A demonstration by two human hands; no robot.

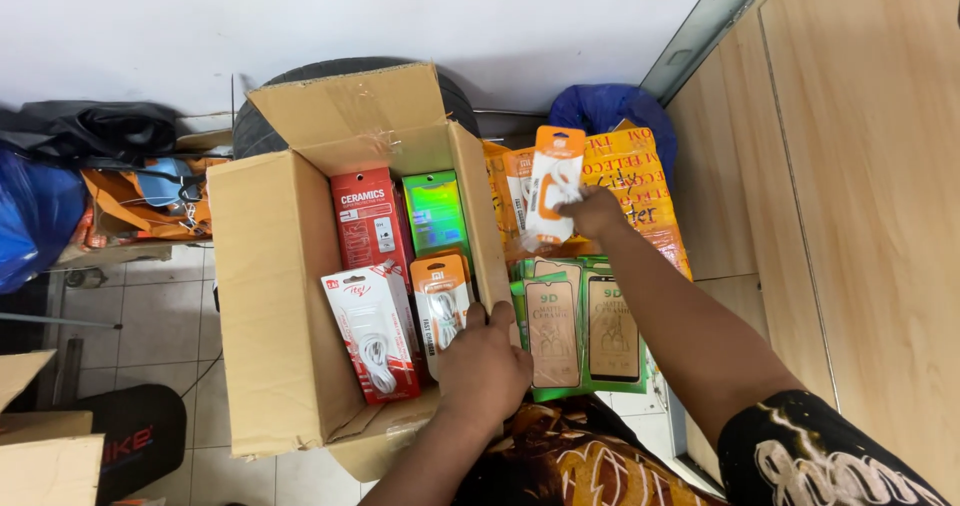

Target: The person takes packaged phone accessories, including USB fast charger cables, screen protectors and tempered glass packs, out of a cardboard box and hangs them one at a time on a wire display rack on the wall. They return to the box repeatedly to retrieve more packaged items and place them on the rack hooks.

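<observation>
My right hand (592,211) holds an orange and white blister pack (553,181) of a cable above an orange printed bag (640,181). My left hand (482,366) rests on the near right edge of an open cardboard box (265,296), fingers touching an orange cable pack (441,301) inside it. In the box also stand a red and white cable pack (370,331), a red box (365,216) and a shiny green box (435,211). Green screen-protector packs (585,331) lie just right of the box, between my arms.
A wooden cabinet side (860,216) runs along the right. A black tyre (340,71) stands behind the box, a blue bag (610,106) at the back. Dark and blue bags (40,206) pile up at the left; more cardboard (40,456) sits at bottom left on the tiled floor.
</observation>
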